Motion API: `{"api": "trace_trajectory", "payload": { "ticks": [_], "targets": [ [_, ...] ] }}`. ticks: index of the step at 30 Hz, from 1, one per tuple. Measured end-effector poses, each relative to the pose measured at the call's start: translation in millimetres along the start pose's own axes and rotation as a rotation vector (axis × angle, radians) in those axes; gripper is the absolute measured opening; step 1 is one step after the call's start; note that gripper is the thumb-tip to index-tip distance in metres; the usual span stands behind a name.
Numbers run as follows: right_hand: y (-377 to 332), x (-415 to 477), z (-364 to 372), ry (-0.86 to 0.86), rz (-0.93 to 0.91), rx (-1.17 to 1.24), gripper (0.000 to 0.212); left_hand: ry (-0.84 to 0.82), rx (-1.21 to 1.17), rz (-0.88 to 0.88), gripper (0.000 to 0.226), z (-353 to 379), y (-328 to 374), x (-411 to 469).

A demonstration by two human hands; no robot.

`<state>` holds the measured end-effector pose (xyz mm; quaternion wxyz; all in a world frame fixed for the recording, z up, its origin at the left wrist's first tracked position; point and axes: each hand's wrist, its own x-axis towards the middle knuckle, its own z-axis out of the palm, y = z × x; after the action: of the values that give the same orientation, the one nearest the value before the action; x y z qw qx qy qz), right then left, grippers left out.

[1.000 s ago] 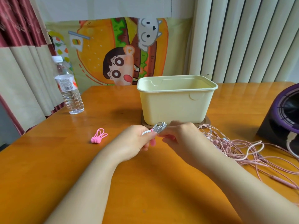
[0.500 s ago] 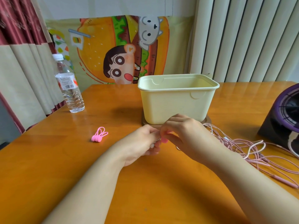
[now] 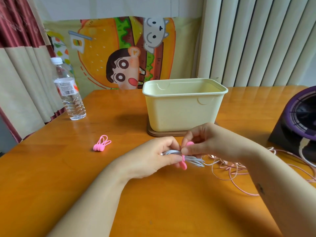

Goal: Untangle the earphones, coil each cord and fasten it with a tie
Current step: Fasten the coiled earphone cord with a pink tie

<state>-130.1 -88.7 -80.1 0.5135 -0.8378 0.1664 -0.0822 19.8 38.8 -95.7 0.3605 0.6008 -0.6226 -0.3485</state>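
two bare forearms reach in from the bottom of the frame and meet at centre over an orange table (image 3: 51,168). the left hand (image 3: 150,158) pinches one end of a coiled white cord (image 3: 191,159) between thumb and fingers. the right hand (image 3: 210,142), just beside it, pinches a pink tie (image 3: 184,164) that crosses the middle of the coil. this looks like the fastening step for this cord; next the tie's two ends likely need pressing together around the bundle. to the right, a loose pink cord (image 3: 236,170) lies tangled on the table, not yet coiled. left of centre sit spare ties (image 3: 101,145). farther back stand a cream tub (image 3: 184,106) and, at left, a bottle (image 3: 69,93).
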Motion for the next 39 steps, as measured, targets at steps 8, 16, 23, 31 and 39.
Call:
{"api": "trace_trajectory", "payload": {
  "ticks": [8,16,23,31,39],
  "targets": [
    [10,12,13,-0.195,-0.003,0.959,0.032,-0.036,-0.680,0.012,0.025,-3,7,-3],
    [-10,16,32,0.090,0.148,1.159,0.012,0.207,-0.849,0.051,0.025,-1,-2,9],
    [-13,14,35,0.169,0.153,1.036,0.013,0.337,-0.629,0.098,0.022,1,-5,11],
    [-10,14,38,0.391,-0.043,0.498,0.006,0.445,-0.522,0.078,0.011,0,-10,15],
    [4,16,39,0.610,-0.275,-0.286,0.005,0.395,-0.420,-0.013,0.025,-1,-13,13]
  ]
}}
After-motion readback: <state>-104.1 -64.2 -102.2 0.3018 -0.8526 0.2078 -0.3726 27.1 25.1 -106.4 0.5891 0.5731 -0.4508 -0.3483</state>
